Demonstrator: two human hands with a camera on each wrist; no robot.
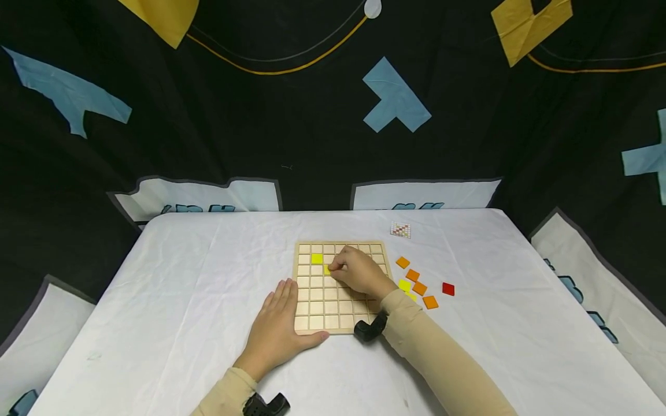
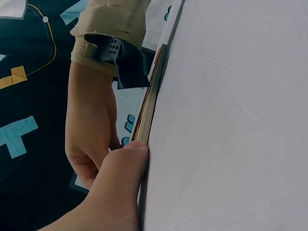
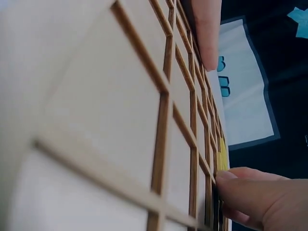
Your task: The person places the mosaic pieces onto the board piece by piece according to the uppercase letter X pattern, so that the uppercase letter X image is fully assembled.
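A wooden grid board lies on the white table, divided into square cells by raised strips. One yellow tile sits in a cell near its upper left. My right hand reaches over the board, thumb and fingers curled together at a second yellow tile, which they partly cover. In the right wrist view, these fingertips are right at the grid beside yellow. My left hand rests along the board's left edge with straight fingers, its thumb against the near edge.
Right of the board lie several loose orange tiles, a couple of yellow tiles and a red tile. A small patterned card lies behind them. Black curtains with blue and yellow shapes hang around the table.
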